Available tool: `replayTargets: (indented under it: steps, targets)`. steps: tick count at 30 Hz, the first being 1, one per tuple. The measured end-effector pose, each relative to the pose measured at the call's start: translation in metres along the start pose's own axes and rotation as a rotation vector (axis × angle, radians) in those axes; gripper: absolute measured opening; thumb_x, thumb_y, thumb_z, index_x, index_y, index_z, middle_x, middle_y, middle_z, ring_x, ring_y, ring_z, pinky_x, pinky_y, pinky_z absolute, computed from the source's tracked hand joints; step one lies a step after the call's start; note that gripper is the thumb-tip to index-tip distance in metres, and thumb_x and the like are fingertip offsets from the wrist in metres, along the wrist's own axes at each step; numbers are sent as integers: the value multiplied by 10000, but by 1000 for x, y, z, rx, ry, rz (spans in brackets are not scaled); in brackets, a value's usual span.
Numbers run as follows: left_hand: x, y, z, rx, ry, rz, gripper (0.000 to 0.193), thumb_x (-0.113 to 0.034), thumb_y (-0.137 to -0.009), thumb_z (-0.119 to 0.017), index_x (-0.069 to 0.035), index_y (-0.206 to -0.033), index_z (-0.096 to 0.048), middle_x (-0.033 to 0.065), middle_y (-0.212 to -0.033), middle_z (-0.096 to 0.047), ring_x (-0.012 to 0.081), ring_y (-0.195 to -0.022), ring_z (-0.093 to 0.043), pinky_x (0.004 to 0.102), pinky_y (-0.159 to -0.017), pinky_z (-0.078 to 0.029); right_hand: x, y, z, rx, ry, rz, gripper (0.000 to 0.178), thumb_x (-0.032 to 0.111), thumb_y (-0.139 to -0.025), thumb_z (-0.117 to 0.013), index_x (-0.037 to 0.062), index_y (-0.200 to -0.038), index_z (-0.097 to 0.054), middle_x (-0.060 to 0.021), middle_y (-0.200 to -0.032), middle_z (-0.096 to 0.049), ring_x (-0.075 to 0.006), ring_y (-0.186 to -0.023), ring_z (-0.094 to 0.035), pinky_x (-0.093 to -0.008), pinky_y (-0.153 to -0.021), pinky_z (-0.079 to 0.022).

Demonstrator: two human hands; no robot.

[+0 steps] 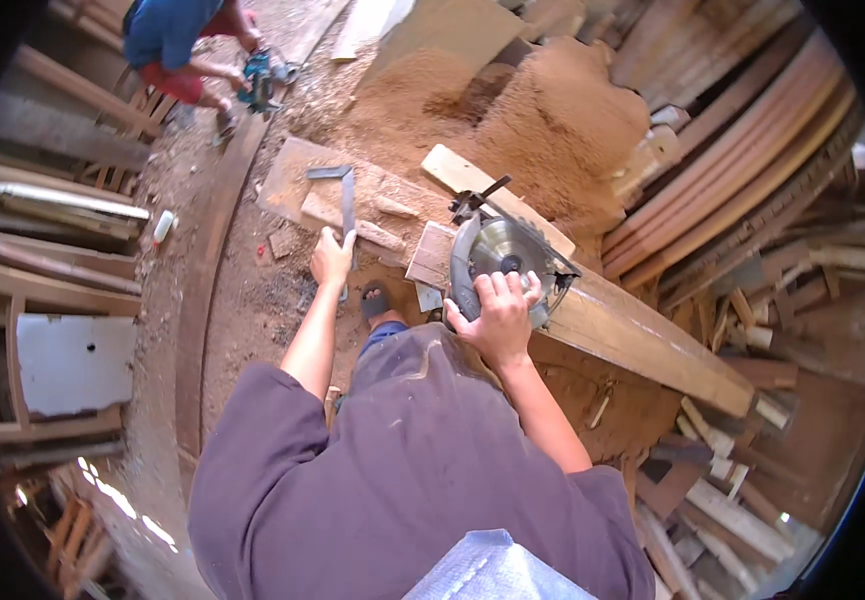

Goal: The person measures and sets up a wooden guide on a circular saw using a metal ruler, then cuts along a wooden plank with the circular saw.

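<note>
My left hand [332,258] is closed around the lower end of the long arm of a grey metal square [348,200]. The square's short arm points left, over a board [297,170] strewn with sawdust. A circular saw [462,262] lies with its round blade showing, on top of a thick wooden beam [652,335]. Around the lower edge of the saw, close to the blade, my right hand [500,318] has its fingers curled. A short wood block [432,252] sits left of the saw, and a pale plank [452,170] extends behind it.
At the far left another person [177,45] bends over a teal power tool [260,80] by a long dark board [214,250]. Sawdust [562,110] is heaped beyond the beam. Stacked curved planks [742,150] and wood offcuts [732,470] crowd the right side. Frames line the left.
</note>
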State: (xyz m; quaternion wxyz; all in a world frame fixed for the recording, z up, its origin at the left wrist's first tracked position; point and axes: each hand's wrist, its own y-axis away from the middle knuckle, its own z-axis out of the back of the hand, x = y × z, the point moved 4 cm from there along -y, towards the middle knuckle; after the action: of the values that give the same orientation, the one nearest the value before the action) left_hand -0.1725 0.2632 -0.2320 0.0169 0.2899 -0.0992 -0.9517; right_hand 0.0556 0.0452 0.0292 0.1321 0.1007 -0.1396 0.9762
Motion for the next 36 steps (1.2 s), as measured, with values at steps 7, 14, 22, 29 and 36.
replayTargets:
  steps: [7, 14, 22, 29, 36]
  targets:
    - [-116, 26, 5, 214, 119, -778, 274, -265, -812, -764, -81, -1013, -735, 146, -1047, -709, 349, -1087, -626, 493, -948, -500, 1, -2, 1, 5, 14, -92, 490, 522, -791, -815, 93, -946, -635, -96, -914, -591, -309, -996, -579, -570, -1137, -304]
    - [-162, 91, -125, 655, 80, -1343, 971, -514, -670, -820, -59, -1486, -556, 217, -1549, -469, 471, -1432, -411, 573, -1198, -331, 21, 1, 3, 24, 104, -146, 496, 494, -728, -855, 99, -934, -637, -105, -960, -608, -332, -1060, -577, -586, -1123, -321]
    - [-180, 91, -21, 663, 443, -1182, 832, -435, -653, -886, -70, -1352, -621, 236, -1271, -632, 440, -1146, -611, 512, -1030, -483, -1, 13, 22, 7, 104, -127, 440, 449, -639, -865, 118, -817, -636, -71, -818, -612, -280, -901, -610, -555, -1103, -367]
    - [-180, 93, 81, 611, 249, -1064, 910, -297, -596, -890, -168, -1453, -611, 213, -1154, -568, 444, -1056, -638, 502, -923, -564, -48, 66, 15, 14, -161, -210, 446, 293, -623, -900, 70, -821, -569, -124, -800, -559, -353, -820, -578, -513, -991, -450]
    - [-186, 115, 87, 310, -53, -1255, 864, -297, -587, -893, -249, -1415, -649, 136, -1152, -584, 331, -1111, -616, 586, -1140, -386, -81, 109, -28, -118, -323, -248, 570, 298, -656, -947, 45, -1089, -675, -152, -984, -704, -406, -975, -638, -518, -987, -488]
